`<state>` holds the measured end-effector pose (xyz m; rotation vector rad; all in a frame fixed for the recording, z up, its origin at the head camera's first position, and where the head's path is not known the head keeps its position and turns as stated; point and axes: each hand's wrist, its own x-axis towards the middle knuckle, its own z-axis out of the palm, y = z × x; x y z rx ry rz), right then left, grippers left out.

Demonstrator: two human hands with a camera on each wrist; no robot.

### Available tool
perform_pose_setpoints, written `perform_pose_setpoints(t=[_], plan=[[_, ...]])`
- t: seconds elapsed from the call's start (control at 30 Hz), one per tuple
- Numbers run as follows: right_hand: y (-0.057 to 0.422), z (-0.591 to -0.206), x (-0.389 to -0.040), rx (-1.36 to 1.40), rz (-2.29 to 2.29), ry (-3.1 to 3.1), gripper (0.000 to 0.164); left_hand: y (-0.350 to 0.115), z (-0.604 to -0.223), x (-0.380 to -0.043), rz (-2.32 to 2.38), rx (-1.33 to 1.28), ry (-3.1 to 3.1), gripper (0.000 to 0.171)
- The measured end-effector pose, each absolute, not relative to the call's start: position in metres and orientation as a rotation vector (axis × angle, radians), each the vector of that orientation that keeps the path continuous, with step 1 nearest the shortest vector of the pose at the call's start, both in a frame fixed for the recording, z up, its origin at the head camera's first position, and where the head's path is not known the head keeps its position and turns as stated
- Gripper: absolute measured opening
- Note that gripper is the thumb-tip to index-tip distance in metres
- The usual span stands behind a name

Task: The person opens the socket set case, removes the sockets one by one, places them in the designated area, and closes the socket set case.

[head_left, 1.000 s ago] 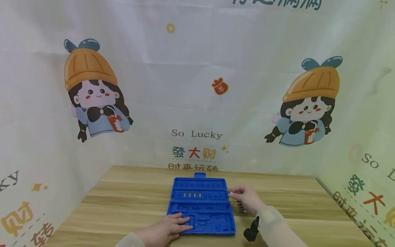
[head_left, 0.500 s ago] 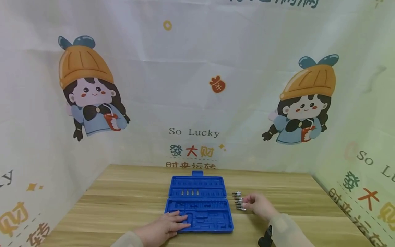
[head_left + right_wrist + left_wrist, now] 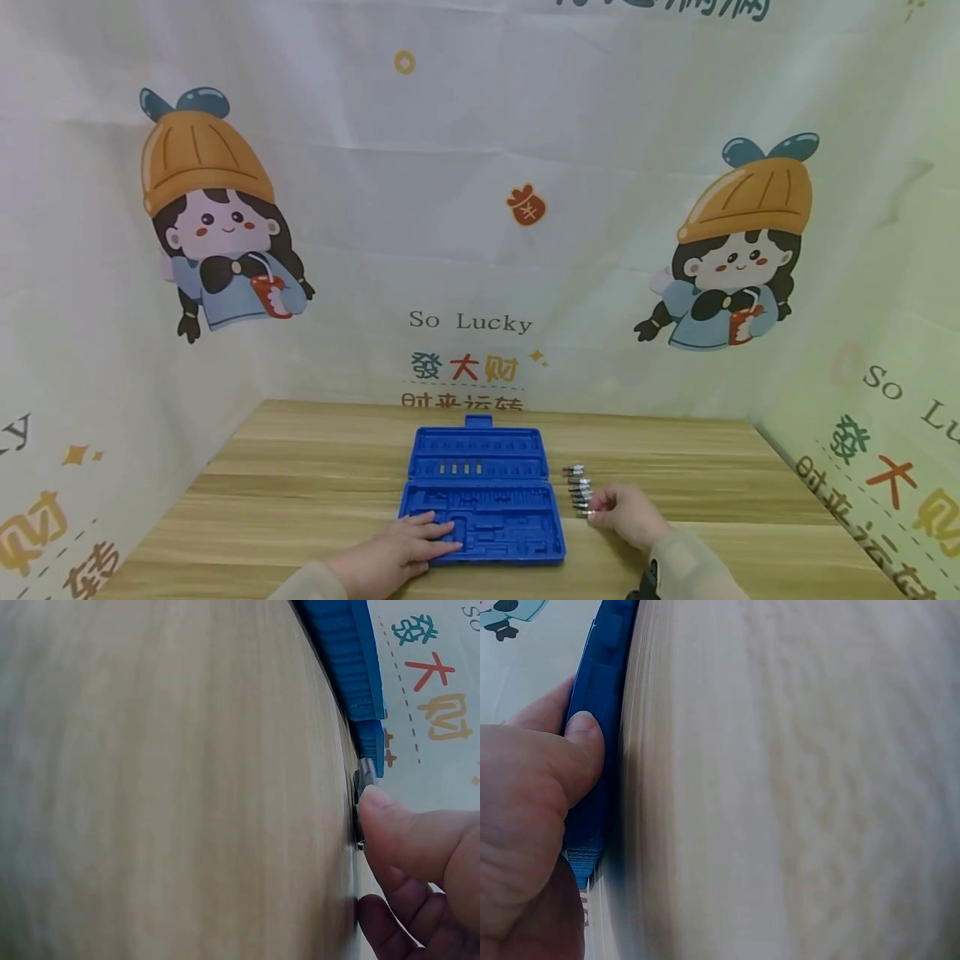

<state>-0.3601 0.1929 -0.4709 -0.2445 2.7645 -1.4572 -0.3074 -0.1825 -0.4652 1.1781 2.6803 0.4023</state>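
Observation:
A blue plastic tool case [image 3: 517, 546] lies opened flat on the wooden table, with several small brass-coloured pieces [image 3: 467, 468] standing in its far half. My left hand [image 3: 397, 552] rests on the near left corner of the case, fingers spread over the moulded slots; its thumb [image 3: 585, 742] lies along the case's side. To the right of the case, several short silver-and-dark bit sockets [image 3: 577, 483] lie in a row. At the row's near end my right hand [image 3: 628, 512] pinches a bit socket [image 3: 366, 771] between thumb and forefinger, low over the table.
The wooden table [image 3: 300, 467] reaches back to a printed cloth backdrop [image 3: 465, 208], which also hangs at both sides. A black object [image 3: 647, 581] shows at the right wrist, below the sleeve.
My right hand has moved from the case's right edge to the row of bit sockets, then toward me to its near end. The left hand stays on the case.

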Motion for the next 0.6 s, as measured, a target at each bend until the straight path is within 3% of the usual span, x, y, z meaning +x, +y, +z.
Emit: perform_pose_setpoints(t=[0.6], plan=[[0.1959,-0.4658,-0.3572,-0.351,-1.405,2.785,0.026,-0.1817,-0.4600,-0.3024,0.430,1.156,2.680,0.047]])
